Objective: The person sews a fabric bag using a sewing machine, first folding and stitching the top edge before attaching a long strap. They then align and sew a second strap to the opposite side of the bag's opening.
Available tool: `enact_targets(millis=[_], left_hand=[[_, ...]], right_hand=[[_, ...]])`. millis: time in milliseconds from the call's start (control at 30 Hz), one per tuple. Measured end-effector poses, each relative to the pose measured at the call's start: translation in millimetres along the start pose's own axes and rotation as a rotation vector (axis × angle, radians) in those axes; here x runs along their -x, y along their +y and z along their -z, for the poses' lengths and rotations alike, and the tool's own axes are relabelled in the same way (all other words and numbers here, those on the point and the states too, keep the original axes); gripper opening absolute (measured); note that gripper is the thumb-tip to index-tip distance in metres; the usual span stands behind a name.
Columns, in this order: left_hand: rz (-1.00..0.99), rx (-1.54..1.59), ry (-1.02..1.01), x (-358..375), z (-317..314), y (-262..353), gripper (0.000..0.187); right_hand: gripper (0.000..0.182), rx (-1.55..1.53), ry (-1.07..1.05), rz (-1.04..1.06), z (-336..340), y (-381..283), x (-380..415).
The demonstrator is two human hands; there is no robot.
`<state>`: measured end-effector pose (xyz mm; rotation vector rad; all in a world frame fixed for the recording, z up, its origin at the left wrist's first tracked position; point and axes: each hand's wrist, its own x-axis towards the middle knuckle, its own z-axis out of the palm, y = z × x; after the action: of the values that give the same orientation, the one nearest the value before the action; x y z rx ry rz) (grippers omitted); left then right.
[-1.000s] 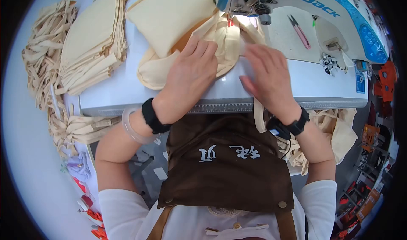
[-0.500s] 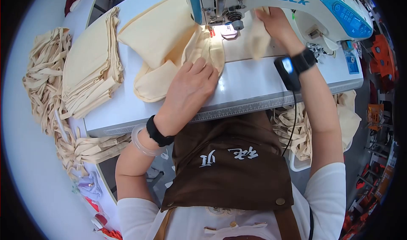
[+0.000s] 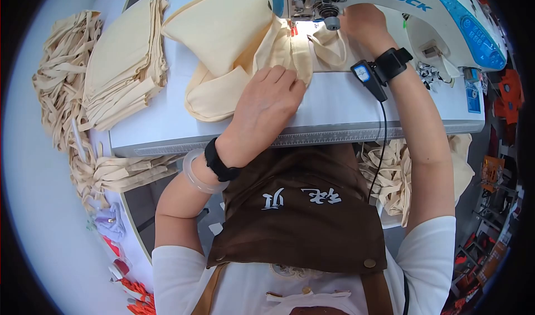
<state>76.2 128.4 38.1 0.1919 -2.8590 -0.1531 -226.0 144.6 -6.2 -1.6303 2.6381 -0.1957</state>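
Brought closer to the presser foot (image 3: 293, 31), the cream strap (image 3: 334, 60) now loops just right of it. Beside it, the cream cloth bag (image 3: 223, 36) lies on the tabletop (image 3: 173, 109), partly under the sewing machine (image 3: 390, 0). The left hand (image 3: 272, 100), fingers bent, touches its near edge; the right hand (image 3: 366, 26) has its fingertips hidden behind the machine, grip unclear. Cloth panels (image 3: 122, 53) lie stacked farther left.

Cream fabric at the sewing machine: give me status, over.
Left hand resting on cream fabric, fabric's far edge at the red presser foot. Right hand beyond, fingers hidden by machine head; grip unconfirmed.
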Motion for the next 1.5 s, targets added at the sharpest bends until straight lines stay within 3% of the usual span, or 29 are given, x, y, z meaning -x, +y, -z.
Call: enact_targets(millis=[67,167,300,433,500,600,667,767,833,900,1000,1100,1200,1300,1500], left_hand=[[0.033,0.027,-0.001,5,1,1,0.03],[-0.036,-0.05,0.085,4,-6,4,0.014],[-0.006,-0.018,0.039,7,3,6,0.024],[0.021,0.02,0.046,18,5,7,0.036],[0.034,0.019,0.041,20,4,7,0.038],[0.034,0.036,0.031,19,2,9,0.038],[-0.006,0.052,0.069,22,0,4,0.034],[0.143,0.167,0.333,41,36,1,0.035],[0.398,0.124,0.509,64,47,-23,0.035],[0.879,0.309,0.393,79,59,-55,0.032],[0.996,0.369,-0.102,76,56,-101,0.034],[1.009,0.589,-0.063,55,46,-103,0.038],[0.872,0.812,-0.074,56,28,-120,0.038],[0.988,0.978,0.157,58,23,-131,0.033],[0.811,0.713,0.239,58,27,-142,0.024]], right_hand=[[0.031,-0.136,0.115,0.098,19,-14,15],[0.031,-0.177,0.267,0.193,8,-10,2],[0.032,-0.102,0.403,0.258,-21,9,-7],[0.037,-0.31,0.51,0.313,17,-34,78],[0.046,-0.348,0.408,0.485,25,-54,123],[0.046,-0.422,0.327,0.564,25,-97,157],[0.042,-0.384,0.382,0.549,9,-106,156],[0.032,-0.367,0.426,0.541,6,-111,154],[0.029,-0.374,0.43,0.529,7,-110,156],[0.026,-0.366,0.412,0.54,10,-111,156],[0.027,-0.379,0.423,0.561,6,-113,156],[0.027,-0.432,0.479,0.568,-3,-112,159],[0.017,-0.473,0.507,0.56,-6,-108,162],[0.013,-0.48,0.478,0.577,-8,-102,164],[0.016,-0.485,0.457,0.636,-8,-92,164]])
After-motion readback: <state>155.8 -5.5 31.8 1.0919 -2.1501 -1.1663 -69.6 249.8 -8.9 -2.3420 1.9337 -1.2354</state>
